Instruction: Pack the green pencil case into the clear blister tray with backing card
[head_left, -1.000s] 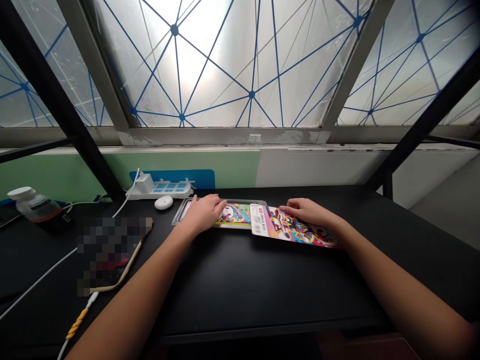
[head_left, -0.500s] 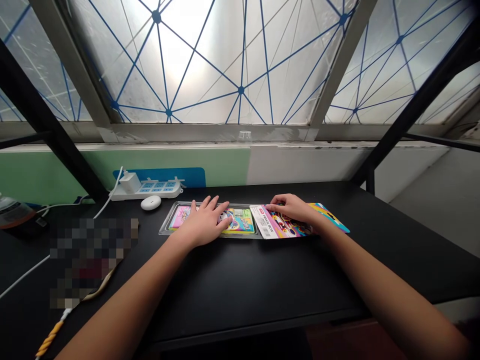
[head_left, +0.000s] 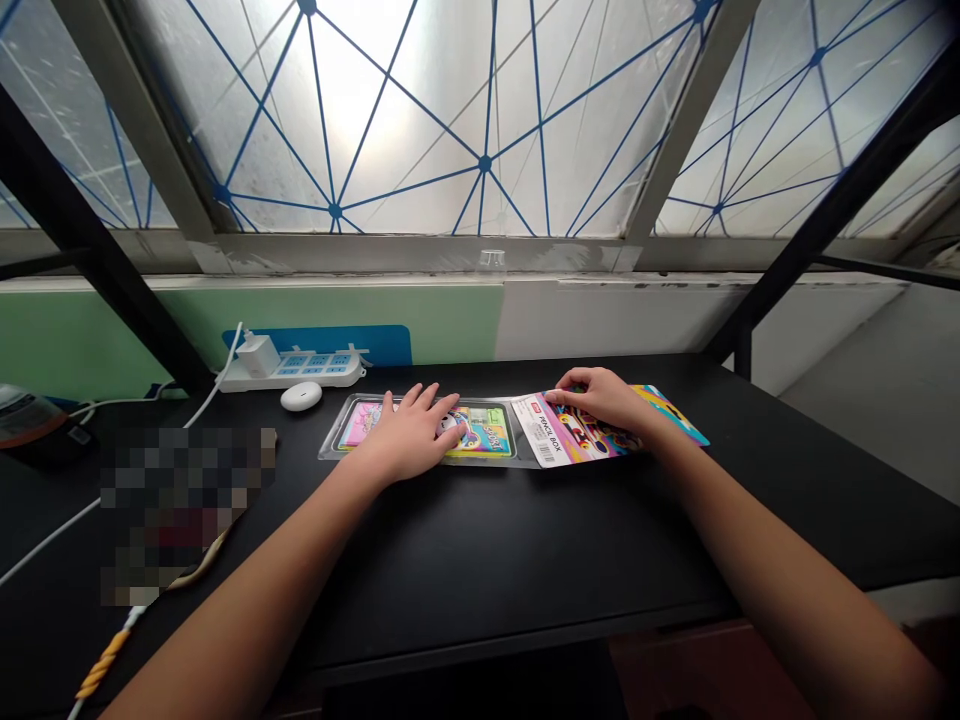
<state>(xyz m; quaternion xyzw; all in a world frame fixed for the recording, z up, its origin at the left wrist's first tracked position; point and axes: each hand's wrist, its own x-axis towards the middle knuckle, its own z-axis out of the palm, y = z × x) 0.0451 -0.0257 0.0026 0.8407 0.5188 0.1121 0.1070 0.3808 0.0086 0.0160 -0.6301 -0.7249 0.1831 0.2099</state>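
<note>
My left hand (head_left: pixel 409 438) lies with spread fingers on a colourful cartoon-printed pencil box (head_left: pixel 489 430) in a clear plastic package (head_left: pixel 328 446). Part of the box's print is hidden under that hand. To the right, the thumb and fingers of my right hand (head_left: pixel 604 398) are closed on a printed cardboard card (head_left: pixel 541 432) marked "PENCIL BOX", with a barcode at its left end. The card is slightly tilted, and its left end overlaps the right edge of the package. My right hand and wrist cover the card's middle.
Behind my left hand are a white power strip (head_left: pixel 322 370) with a plugged-in charger (head_left: pixel 260 355) and a round white case (head_left: pixel 301 397). A pixelated object (head_left: pixel 187 515) and a cable lie at left, near a bottle (head_left: pixel 30 415). Black frame bars (head_left: pixel 787 240) flank the desk.
My right hand has drawn the card a little to the right, baring more of the plastic package's right end. My left hand stays on the box. The view has tilted slightly.
</note>
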